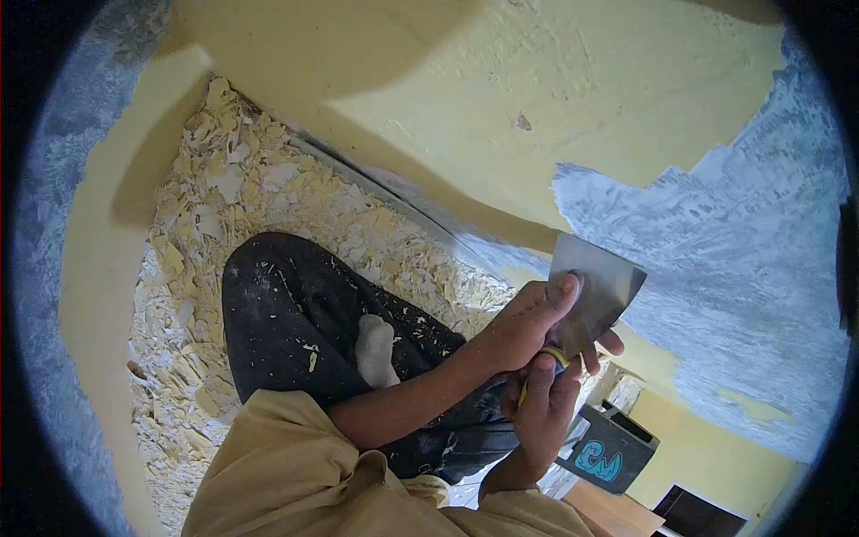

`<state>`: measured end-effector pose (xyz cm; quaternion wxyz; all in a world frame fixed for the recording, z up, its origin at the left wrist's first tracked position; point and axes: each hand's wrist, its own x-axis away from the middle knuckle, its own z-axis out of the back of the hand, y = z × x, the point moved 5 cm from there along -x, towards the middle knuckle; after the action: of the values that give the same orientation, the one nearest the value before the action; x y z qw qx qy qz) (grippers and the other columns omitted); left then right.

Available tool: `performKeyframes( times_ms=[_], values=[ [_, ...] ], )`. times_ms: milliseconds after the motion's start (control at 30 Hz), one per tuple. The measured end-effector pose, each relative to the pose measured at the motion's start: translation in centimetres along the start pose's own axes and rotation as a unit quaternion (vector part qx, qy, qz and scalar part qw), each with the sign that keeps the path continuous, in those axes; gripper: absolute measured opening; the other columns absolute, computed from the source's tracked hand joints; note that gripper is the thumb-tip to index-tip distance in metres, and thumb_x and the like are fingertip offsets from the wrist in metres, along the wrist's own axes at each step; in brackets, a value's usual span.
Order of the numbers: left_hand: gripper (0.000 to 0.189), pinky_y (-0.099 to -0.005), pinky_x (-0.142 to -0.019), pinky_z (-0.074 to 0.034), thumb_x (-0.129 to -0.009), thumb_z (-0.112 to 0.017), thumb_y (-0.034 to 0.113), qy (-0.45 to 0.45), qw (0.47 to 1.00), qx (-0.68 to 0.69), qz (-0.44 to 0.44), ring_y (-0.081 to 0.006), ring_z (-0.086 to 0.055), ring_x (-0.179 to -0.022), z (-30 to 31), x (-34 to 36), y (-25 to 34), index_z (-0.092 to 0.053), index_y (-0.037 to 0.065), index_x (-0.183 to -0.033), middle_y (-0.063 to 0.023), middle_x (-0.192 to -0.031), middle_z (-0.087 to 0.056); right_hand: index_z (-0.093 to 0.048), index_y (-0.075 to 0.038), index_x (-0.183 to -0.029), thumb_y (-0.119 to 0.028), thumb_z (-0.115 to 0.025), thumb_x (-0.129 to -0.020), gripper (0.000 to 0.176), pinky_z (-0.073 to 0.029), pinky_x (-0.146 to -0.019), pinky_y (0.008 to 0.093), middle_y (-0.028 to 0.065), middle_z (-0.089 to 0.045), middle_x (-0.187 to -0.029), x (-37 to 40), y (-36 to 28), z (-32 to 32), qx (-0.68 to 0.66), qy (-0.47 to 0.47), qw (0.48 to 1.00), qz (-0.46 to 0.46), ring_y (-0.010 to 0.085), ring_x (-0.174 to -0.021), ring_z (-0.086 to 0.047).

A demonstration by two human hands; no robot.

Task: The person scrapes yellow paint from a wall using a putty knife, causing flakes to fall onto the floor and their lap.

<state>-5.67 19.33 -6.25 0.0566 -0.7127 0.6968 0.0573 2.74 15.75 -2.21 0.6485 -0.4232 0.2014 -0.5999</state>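
A person's right hand (pixel 544 407) grips a wide scraper (pixel 598 286) by its handle while the left hand (pixel 528 327) pinches its blade flat to the wall (pixel 743 268) near its bottom edge, at the margin of the yellow paint (pixel 501 134), where a shallow, steady push should lift paint cleanly.

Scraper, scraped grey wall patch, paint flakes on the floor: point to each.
scraper (pixel 601 285), head view, middle of the metal blade.
grey wall patch (pixel 743 259), head view, centre of the bared area.
paint flakes (pixel 224 179), head view, middle of the heap.
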Motion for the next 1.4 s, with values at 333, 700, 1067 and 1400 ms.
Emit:
performKeyframes(
  times_ms=[333, 700, 1067, 1400],
  values=[
    [0.054, -0.0280, -0.057, -0.053, -0.097, -0.031, 0.048, -0.002, 1.000, -0.005, 0.009, -0.0225, -0.068, -0.069, 0.1, -0.7, 0.1, -0.047, 0.000, -0.113, -0.0188, -0.092, -0.066, -0.041, -0.003, -0.111, -0.022, -0.043, -0.097, 0.023, -0.032, -0.035, 0.0192, 0.0016, -0.049, -0.066, -0.3, 0.4, 1.1, 0.084, 0.005, 0.996, 0.034, 0.0056, -0.045, -0.043],
    [0.066, -0.0309, -0.046, -0.053, -0.091, -0.034, 0.059, 0.010, 0.999, -0.027, -0.021, -0.0278, -0.067, -0.067, -0.2, -1.2, 0.1, -0.047, -0.002, -0.111, -0.0250, -0.093, -0.064, -0.047, 0.002, -0.102, -0.019, -0.051, -0.093, 0.023, -0.038, -0.055, 0.0273, 0.0084, -0.053, -0.075, -1.3, 0.2, 1.9, 0.118, -0.033, 0.991, 0.053, 0.0162, -0.064, -0.051],
    [0.069, -0.0277, -0.044, -0.053, -0.089, -0.032, 0.063, 0.035, 0.997, -0.056, -0.050, -0.0220, -0.067, -0.064, 0.4, -1.7, 0.3, -0.050, 0.000, -0.108, -0.0197, -0.091, -0.065, -0.053, 0.006, -0.087, -0.012, -0.061, -0.086, 0.020, -0.046, -0.061, 0.0428, 0.0268, -0.059, -0.082, -3.1, -2.1, 1.3, 0.206, -0.077, 0.962, 0.162, 0.0434, -0.073, -0.060],
    [0.066, -0.0255, -0.047, -0.049, -0.090, -0.030, 0.062, 0.104, 0.983, -0.109, -0.110, -0.0180, -0.063, -0.061, 0.7, -1.7, 0.5, -0.051, 0.001, -0.105, -0.0156, -0.088, -0.065, -0.059, 0.004, -0.085, -0.020, -0.059, -0.088, 0.024, -0.043, -0.052, 0.0429, 0.0204, -0.058, -0.062, -4.9, -0.9, 1.6, 0.169, -0.117, 0.954, 0.219, 0.0383, -0.058, -0.057]
  ],
)
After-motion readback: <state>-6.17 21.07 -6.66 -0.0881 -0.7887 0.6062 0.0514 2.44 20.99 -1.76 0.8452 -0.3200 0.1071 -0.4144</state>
